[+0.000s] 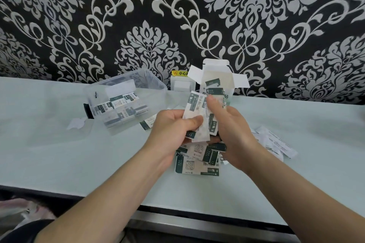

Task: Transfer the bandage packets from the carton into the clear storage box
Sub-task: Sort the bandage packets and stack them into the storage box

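Frame centre: my left hand (pixel 173 127) and right hand (pixel 232 130) both pinch a fan of bandage packets (pixel 197 107). Light, floppy, probably slippery, so I'd grip mid-stack. The clear storage box (pixel 126 83) is centre-left, the carton (pixel 216 77) behind the hands.

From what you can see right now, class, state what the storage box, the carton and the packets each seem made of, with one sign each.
Storage box: clear glossy plastic, probably rigid; packets show through its walls. Carton: thin matt cardboard; its white flaps hold sharp folds. Packets: printed paper, perhaps coated; the held ones bend slightly.
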A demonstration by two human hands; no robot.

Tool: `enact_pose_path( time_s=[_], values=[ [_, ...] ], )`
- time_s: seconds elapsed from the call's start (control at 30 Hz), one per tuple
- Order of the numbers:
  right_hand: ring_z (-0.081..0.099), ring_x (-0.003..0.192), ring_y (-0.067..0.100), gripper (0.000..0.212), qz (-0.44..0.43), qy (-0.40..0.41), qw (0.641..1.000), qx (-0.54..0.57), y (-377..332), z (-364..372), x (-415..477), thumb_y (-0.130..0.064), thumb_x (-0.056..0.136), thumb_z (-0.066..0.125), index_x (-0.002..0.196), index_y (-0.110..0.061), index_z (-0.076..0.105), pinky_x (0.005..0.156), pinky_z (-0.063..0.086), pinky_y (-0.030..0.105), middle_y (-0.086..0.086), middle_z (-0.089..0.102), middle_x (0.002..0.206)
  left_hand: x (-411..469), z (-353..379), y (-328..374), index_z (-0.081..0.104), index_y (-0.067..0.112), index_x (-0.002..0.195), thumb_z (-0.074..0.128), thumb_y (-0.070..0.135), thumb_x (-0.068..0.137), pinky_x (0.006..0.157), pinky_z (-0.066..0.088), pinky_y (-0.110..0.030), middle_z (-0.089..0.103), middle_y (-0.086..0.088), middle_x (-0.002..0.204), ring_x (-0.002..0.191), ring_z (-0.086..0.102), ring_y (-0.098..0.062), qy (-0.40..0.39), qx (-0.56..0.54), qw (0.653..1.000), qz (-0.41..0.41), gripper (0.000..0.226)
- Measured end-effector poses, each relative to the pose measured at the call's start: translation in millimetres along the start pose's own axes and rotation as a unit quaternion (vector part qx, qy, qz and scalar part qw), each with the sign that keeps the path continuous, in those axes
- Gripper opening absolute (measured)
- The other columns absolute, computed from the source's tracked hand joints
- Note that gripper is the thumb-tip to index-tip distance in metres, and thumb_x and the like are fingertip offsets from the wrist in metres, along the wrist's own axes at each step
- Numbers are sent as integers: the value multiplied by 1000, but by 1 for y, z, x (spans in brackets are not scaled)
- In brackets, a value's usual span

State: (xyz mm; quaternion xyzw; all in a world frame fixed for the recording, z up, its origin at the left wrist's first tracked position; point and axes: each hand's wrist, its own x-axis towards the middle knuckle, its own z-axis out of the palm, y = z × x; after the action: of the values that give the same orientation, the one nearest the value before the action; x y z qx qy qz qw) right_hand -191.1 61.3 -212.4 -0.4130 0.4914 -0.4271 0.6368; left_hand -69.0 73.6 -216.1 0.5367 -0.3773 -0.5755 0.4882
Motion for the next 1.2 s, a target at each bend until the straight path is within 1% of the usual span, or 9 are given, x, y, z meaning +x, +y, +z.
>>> enact_pose_path(
  time_s=[0.33, 0.47, 0.57, 0.63, 0.77, 0.87, 1.0, 1.13, 1.2],
  values=[
    [47, 45, 16, 16, 123, -40, 978, 164, -4, -8, 7, -24, 99, 48, 92, -10, 52, 42, 49, 26, 5, 48, 56, 5, -25, 25, 73, 21, 94, 68, 5, 85, 64, 55, -24, 76, 6, 86, 76, 72, -8, 54, 82, 981, 169, 19],
    [26, 39, 4, 39, 182, -162, 952, 185, -2, -8, 10, -56, 88, 54, 82, -18, 53, 30, 27, 13, -6, 29, 55, 9, -34, 24, 74, 38, 87, 76, 27, 74, 80, 38, -14, 65, 19, 83, 90, 52, -4, 30, 325, 855, 403, 17],
    [29, 37, 3, 22, 122, -180, 964, 155, -4, -10, 8, -34, 84, 63, 80, -14, 54, 31, 26, 12, -4, 45, 54, 15, -38, 15, 76, 25, 97, 67, 14, 76, 73, 30, -11, 56, 7, 81, 80, 39, -9, -9, 432, 760, 485, 25],
    [29, 39, 4, 8, 73, -150, 976, 138, -4, -11, 7, -15, 88, 62, 87, -13, 55, 33, 26, 13, -4, 48, 57, 17, -41, 13, 75, 22, 101, 67, 7, 75, 71, 36, -17, 58, 5, 79, 78, 45, -12, -21, 449, 746, 491, 31],
    [38, 42, 5, 19, -69, -65, 995, 20, -4, -12, 7, -4, 94, 58, 109, -15, 54, 38, 31, 16, -5, 55, 58, 10, -41, 25, 73, 32, 98, 81, 6, 70, 70, 55, -34, 68, 5, 74, 70, 61, -10, 7, 328, 890, 318, 38],
    [63, 63, 1, 30, -204, 23, 974, -100, -4, -12, 9, -7, 95, 58, 117, -24, 51, 51, 45, 13, -8, 72, 89, 0, -29, 29, 71, 25, 97, 74, 0, 73, 65, 60, -34, 76, -4, 83, 74, 71, -17, -11, 90, 980, 177, 34],
    [67, 94, 9, 26, -299, 41, 931, -204, 2, -10, 10, -9, 96, 55, 119, -22, 56, 80, 55, 30, -6, 70, 104, 0, -8, 13, 70, 13, 104, 61, 12, 91, 53, 55, -23, 74, 1, 77, 63, 67, -9, -36, 11, 997, 73, 16],
    [61, 82, 27, 14, -306, 31, 920, -244, 9, -3, 7, -18, 100, 47, 107, -18, 59, 74, 52, 50, 4, 67, 89, 1, -1, 5, 73, 15, 91, 59, 19, 94, 56, 53, -24, 72, 3, 71, 61, 64, -9, -13, 25, 995, 98, 14],
    [59, 72, 23, 20, -277, 5, 943, -187, 9, 2, 4, -26, 101, 44, 103, -13, 59, 64, 51, 41, 3, 65, 81, 1, 0, 4, 73, 12, 86, 62, 18, 92, 56, 51, -22, 71, 2, 68, 60, 65, -9, 17, 2, 994, 111, 13]
  ],
)
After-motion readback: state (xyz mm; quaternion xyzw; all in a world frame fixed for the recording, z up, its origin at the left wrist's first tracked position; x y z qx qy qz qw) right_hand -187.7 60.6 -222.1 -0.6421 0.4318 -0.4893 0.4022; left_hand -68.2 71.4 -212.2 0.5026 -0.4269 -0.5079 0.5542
